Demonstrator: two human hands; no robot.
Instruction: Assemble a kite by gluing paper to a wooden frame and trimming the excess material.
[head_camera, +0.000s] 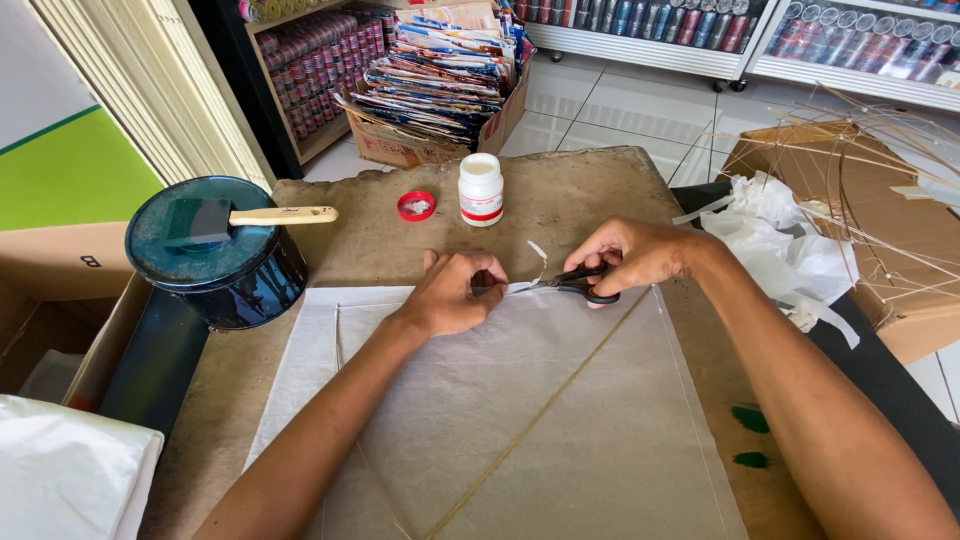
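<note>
Our right hand (640, 255) grips black scissors (580, 284), blades at the top edge of the thin white paper sheet (520, 400) on the table. Left hand (455, 292) pinches that edge just beside the blades; glue bottle (481, 189) & red cap (416, 206) sit behind

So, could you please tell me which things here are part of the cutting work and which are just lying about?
In use: left hand, right hand, scissors, white paper sheet, thin stick.
Lying about: glue bottle, red cap, foam brush, round tin, cardboard box.
</note>
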